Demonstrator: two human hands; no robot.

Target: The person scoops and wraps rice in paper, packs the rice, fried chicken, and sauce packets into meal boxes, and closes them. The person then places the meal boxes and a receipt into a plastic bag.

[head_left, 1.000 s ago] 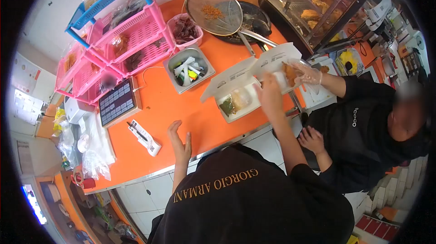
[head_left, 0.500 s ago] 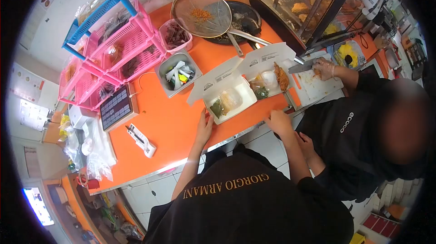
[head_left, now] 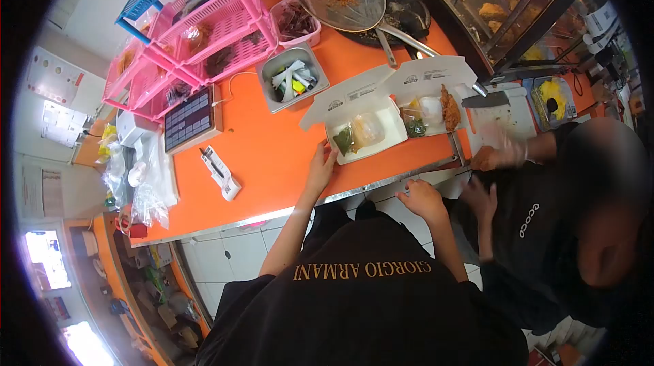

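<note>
Left hand (head_left: 321,168) stands at the near left end of the left box (head_left: 391,129), as it did half a second ago; a second ago it hovered over the surface (head_left: 272,175), well apart from the box. Its grip is curved and partly spread, fingertips at the rim, though I cannot tell whether it pinches the card. Right hand (head_left: 421,199) hangs just off the surface's front edge, loosely curled with nothing visible in it; a second ago it was raised by the boxes.

Both boxes lie side by side on the surface with their lids up. Inside the left box are a green packet (head_left: 343,139) and a wrapped pale lump (head_left: 368,129). The right box (head_left: 434,129) contains a white rounded lump (head_left: 431,108) and, at its right end, a fried piece (head_left: 450,108), where a co-worker's gloved hand (head_left: 507,153) was a second ago. That gloved hand, blurred, is now at the near side of the cutting board (head_left: 507,117), beside a brown piece (head_left: 482,158). The co-worker's other hand (head_left: 481,199) has come up, fingers spread. A knife (head_left: 485,100) lies on the board, as it did half a second ago.
</note>
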